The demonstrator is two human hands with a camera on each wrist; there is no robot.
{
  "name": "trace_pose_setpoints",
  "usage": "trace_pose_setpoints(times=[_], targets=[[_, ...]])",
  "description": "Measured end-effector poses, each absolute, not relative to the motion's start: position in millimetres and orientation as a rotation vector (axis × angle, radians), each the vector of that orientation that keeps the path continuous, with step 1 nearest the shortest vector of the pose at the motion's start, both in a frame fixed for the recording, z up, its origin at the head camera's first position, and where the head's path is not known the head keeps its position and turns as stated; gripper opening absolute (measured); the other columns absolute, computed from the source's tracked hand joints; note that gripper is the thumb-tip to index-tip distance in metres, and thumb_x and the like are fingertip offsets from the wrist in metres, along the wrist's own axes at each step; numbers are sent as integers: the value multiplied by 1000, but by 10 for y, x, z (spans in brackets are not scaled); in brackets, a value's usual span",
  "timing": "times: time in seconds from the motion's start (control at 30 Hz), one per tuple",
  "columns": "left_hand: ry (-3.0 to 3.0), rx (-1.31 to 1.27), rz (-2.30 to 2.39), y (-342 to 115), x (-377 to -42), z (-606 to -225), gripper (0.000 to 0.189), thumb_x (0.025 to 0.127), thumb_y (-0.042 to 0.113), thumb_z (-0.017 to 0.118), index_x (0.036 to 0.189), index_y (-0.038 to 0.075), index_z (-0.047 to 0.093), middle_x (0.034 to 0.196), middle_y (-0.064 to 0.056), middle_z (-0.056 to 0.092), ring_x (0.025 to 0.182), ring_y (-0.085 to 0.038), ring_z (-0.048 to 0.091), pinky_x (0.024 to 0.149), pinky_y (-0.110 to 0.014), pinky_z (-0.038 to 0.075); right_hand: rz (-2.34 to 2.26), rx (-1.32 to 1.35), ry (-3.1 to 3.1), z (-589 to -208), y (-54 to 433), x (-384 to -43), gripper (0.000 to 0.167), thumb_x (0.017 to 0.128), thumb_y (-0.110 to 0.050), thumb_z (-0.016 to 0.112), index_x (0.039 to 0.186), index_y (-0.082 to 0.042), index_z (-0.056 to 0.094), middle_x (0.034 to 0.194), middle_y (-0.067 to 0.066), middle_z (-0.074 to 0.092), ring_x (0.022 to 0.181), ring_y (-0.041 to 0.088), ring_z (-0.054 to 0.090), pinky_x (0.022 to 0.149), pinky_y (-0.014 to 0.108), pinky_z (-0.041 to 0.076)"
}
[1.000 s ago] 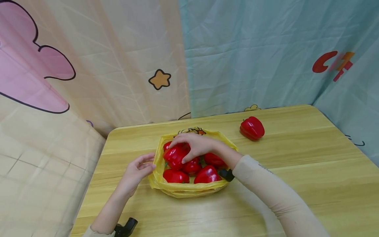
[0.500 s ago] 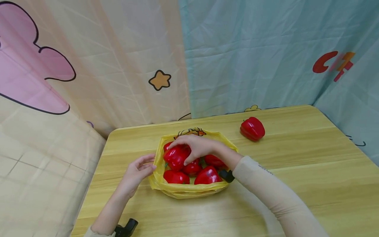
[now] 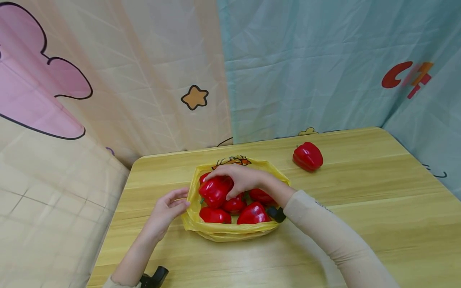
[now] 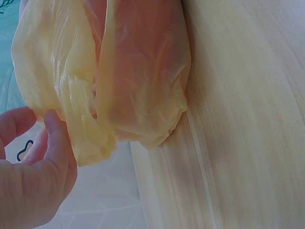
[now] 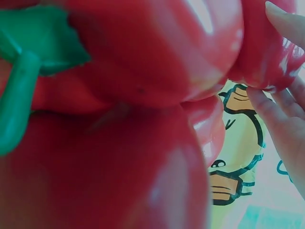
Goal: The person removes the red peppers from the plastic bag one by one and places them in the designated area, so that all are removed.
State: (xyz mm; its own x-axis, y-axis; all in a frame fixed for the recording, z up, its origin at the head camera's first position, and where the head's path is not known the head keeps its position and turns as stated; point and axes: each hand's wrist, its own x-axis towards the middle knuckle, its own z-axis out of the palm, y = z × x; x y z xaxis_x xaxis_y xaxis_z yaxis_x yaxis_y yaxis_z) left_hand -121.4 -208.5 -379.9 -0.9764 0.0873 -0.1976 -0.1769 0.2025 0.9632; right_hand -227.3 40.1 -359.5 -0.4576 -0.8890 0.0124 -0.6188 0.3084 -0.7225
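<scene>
A yellow plastic bag [image 3: 230,230] stands on the table with its mouth folded open and several red bell peppers inside. My right hand [image 3: 237,177] reaches into it from the right and grips a red bell pepper [image 3: 215,192] on top of the others, fingers over its far side and thumb on its right. The right wrist view shows the peppers up close, with that hand [image 5: 286,114] around one at the edge. On the left, my left hand [image 3: 165,210] pinches the bag's rim between thumb and fingers; the left wrist view shows its fingertips at the yellow film [image 4: 86,119].
One more red bell pepper [image 3: 307,157] lies alone on the wooden table [image 3: 367,192], to the back right of the bag. A printed curtain [image 3: 288,72] hangs behind the table's far edge and along both sides.
The gripped bell pepper has turned a little in my right hand, its green stem now showing at the lower left. My left hand stays on the bag's rim.
</scene>
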Motion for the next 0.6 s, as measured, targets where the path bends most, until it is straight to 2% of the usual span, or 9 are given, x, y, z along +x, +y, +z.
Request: trace_pose_setpoints(times=[0.2, 0.4, 0.6], targets=[[2255, -81, 1879, -2082, -1210, -3809, 45, 88, 2, 60, 131, -5, 46, 126, -20, 50, 99, -14, 57, 81, -22, 49, -931, -1423, 2213, -3616, 389, -2279, 67, 73, -6, 78, 132, -19, 52, 127, -2, 50, 115, 11, 44, 94, 28, 42], [2248, -89, 1877, -2084, -1210, -3815, 46, 88, 2, 60, 131, -4, 45, 126, -20, 49, 100, -15, 56, 81, -22, 49, -859, -1502, 2237, -3619, 358, -2261, 69, 73, -8, 78, 134, -17, 48, 126, -2, 50, 115, 11, 44, 94, 29, 41], [2249, -94, 1873, -2083, -1214, -3814, 46, 88, 2, 60, 132, -4, 45, 126, -19, 49, 100, -15, 56, 81, -22, 49, -860, -1471, 2273, -3643, 340, -2260, 69, 72, -8, 79, 133, -20, 49, 126, -3, 50, 114, 11, 45, 94, 29, 42]])
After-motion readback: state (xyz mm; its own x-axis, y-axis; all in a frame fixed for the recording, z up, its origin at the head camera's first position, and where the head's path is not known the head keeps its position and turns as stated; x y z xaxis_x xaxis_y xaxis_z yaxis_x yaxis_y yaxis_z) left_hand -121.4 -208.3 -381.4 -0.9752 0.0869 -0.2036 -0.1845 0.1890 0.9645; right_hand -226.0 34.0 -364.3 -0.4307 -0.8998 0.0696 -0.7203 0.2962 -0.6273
